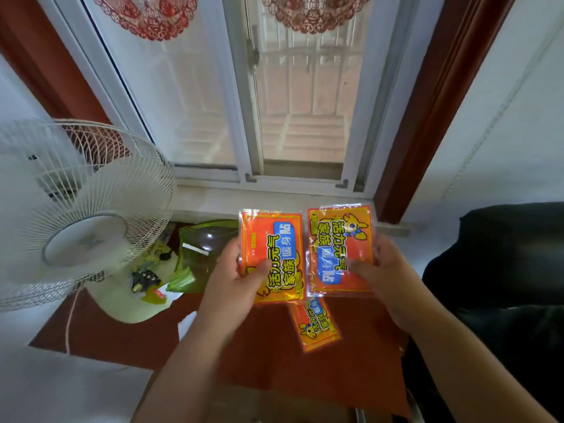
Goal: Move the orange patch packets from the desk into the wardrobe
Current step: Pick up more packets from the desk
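Above the desk [268,355]: my left hand [241,279] grips one orange packet [274,254], right hand [381,270] another [340,248]. Third packet [314,328] lies at six o'clock; I risk leaving it behind, both hands being full.

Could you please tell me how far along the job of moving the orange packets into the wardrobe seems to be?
Nothing looks stored yet; the wardrobe is not in view. In hand: the left hand holds one orange packet and the right hand holds another packet, both lifted in front of the window. Left: a third packet lies on the red desk, and all must be carried over.
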